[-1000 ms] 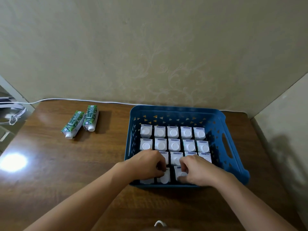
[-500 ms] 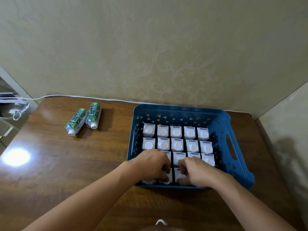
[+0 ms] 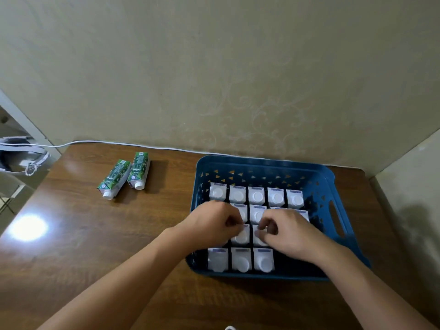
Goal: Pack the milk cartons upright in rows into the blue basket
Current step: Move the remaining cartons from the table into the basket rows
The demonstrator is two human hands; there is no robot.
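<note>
The blue basket (image 3: 260, 161) stands on the wooden table at the right. Several white-capped milk cartons (image 3: 256, 196) stand upright in it in rows, and the front row holds three cartons (image 3: 241, 259). My left hand (image 3: 212, 226) and my right hand (image 3: 289, 233) hover side by side over the third row, fingers curled. Their fingertips sit just above two carton tops (image 3: 241, 237); I cannot tell whether they touch them. Two green cartons lie on their sides on the table, one at the left (image 3: 114, 179) and one beside it (image 3: 139, 171).
A white cable (image 3: 119, 144) runs along the wall at the table's back edge. A grey bag (image 3: 20, 158) hangs off the table's left side. A lamp glare (image 3: 28, 227) shines on the wood. A wall corner closes in at the right.
Both hands have left the front-row cartons and moved back over the third row. The three front cartons now show uncovered.
</note>
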